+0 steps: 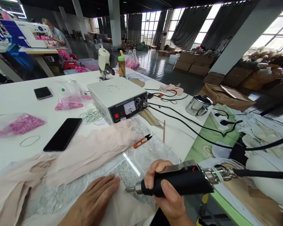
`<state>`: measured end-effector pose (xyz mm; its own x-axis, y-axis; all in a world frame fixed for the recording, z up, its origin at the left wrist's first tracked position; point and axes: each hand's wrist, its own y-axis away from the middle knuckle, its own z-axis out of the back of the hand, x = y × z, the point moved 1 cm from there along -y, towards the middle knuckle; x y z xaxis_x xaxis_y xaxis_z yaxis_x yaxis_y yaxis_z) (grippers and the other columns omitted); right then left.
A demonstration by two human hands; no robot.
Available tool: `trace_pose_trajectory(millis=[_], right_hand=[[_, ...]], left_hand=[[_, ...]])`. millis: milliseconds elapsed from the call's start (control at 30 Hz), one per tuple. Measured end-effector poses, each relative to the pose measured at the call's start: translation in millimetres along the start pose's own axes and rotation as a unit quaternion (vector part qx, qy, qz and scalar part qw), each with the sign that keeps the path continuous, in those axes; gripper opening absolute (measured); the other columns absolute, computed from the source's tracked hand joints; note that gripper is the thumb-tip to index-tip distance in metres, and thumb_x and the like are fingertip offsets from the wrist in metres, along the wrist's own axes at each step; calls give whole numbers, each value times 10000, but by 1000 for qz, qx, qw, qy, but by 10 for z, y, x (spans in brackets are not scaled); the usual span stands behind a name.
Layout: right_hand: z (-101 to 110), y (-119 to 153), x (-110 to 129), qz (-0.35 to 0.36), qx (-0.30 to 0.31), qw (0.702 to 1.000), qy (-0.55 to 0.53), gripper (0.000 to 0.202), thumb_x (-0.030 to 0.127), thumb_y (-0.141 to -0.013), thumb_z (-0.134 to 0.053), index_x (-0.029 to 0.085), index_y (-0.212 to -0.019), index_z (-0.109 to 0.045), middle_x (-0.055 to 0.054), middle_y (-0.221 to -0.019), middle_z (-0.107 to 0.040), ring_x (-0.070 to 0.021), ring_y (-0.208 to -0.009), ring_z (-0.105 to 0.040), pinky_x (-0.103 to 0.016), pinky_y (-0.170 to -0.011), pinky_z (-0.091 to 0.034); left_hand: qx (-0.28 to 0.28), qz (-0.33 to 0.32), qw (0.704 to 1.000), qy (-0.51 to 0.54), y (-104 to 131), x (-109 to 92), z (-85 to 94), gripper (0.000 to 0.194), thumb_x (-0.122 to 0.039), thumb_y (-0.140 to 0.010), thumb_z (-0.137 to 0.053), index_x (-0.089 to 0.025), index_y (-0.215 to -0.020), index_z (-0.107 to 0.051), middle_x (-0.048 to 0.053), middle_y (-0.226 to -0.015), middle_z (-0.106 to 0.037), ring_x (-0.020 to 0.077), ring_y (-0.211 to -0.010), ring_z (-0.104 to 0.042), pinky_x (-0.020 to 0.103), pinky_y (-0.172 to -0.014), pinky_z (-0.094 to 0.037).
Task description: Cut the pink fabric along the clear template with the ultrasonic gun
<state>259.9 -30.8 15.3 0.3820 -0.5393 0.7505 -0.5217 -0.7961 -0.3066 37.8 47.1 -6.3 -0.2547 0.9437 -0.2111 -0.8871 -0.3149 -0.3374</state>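
while the left hand lies flat upon the pale cloth, with its fingers straight and close beside each other, the right hand has its fingers wrapped around the black tool. this tool is above the near part of the desk, almost level, and its metal tip points toward the left hand; from here i cannot tell if the tip is touching the cloth. a thick black cable leaves the back end of the tool and goes to the right. under the cloth there is a shiny speckled sheet, and on this sheet lie the orange snips. behind them i see a white box with a dial, and to the left of it a big black phone lies near some pale rubber bands.
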Motion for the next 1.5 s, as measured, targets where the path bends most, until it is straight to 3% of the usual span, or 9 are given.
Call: trace_pose_trajectory(millis=[233, 533, 767, 933, 1300, 1500], right_hand=[[68, 39, -42, -5, 10, 1000, -8, 178, 398, -906, -629, 234, -975, -627, -16, -873, -615, -106, -520, -584, -275, -500, -461], [65, 49, -10, -31, 35, 999, -29, 180, 393, -896, -665, 245, -983, -609, -8, -891, -615, -91, -529, -571, -270, -526, -459], [66, 46, 30, -39, 51, 998, -28, 165, 389, -912, -658, 262, -1001, -605, -1, -909, -608, -79, -567, -577, -249, -554, -444], [74, 67, 33, -47, 58, 997, -25, 191, 405, -914, -653, 250, -994, -575, -1, -907, -593, -77, -576, -576, -255, -569, -447], [58, 103, 114, -54, 69, 996, 7, 178, 423, -926, -627, 279, -1024, -591, 0, -923, -588, -89, -601, -577, -265, -575, -449], [29, 48, 153, -12, 43, 997, 65, 166, 442, -938, -602, 299, -1022, -599, 6, -899, -568, -122, -623, -584, -310, -609, -491]], left_hand=[[26, -14, 999, -20, -8, -31, 35, 438, -112, -1017, -401, -234, -1413, -544, 58, -1446, -589, 201, -1372, -508, 343, -1138, -425], [2, -24, 999, -46, -50, -8, 33, 368, -251, -1080, -405, -293, -1402, -577, 54, -1422, -608, 207, -1268, -608, 311, -1098, -462], [23, -70, 991, -114, -76, 31, 34, 380, -301, -1093, -394, -175, -1403, -573, 72, -1422, -606, 179, -1306, -571, 260, -1139, -397], [21, -82, 988, -129, -79, 8, 34, 361, -256, -1092, -387, -221, -1390, -589, 56, -1437, -590, 184, -1335, -538, 296, -1140, -394], [8, -44, 989, -138, -46, -51, -46, 373, -316, -1106, -345, -292, -1378, -600, 37, -1419, -600, 211, -1320, -538, 340, -1071, -450], [-4, -11, 994, -111, 1, -91, -120, 385, -338, -1112, -319, -301, -1359, -611, 32, -1421, -591, 220, -1335, -513, 366, -1088, -429]])
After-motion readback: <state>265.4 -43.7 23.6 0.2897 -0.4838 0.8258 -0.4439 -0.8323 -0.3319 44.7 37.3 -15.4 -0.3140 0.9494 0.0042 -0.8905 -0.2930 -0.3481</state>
